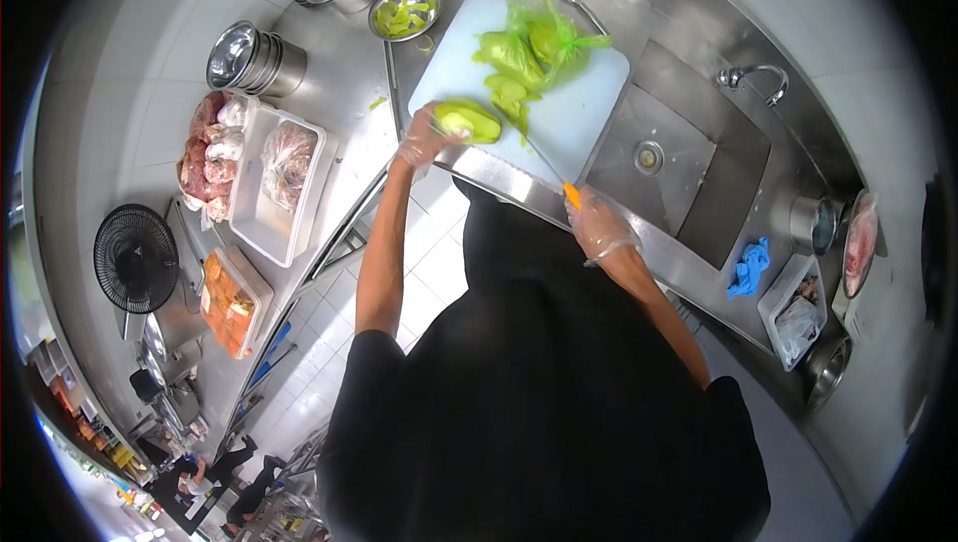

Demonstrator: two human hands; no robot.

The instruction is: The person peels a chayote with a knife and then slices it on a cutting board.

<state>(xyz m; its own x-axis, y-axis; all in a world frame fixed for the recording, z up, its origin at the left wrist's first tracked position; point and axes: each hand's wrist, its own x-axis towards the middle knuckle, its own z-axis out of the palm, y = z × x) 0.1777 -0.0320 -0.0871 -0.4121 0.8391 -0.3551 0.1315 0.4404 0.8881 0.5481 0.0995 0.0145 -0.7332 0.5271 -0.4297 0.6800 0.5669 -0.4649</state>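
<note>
Head: produce (484,124) (green) against left fingers (431,119)

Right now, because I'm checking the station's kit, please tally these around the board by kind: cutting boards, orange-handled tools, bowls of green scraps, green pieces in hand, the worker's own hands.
Cutting board: 1
Orange-handled tool: 1
Bowl of green scraps: 1
Held green piece: 1
Hands, left and right: 2
Total: 6

Orange-handled knife (572,196) in right fingers (591,211)
</note>
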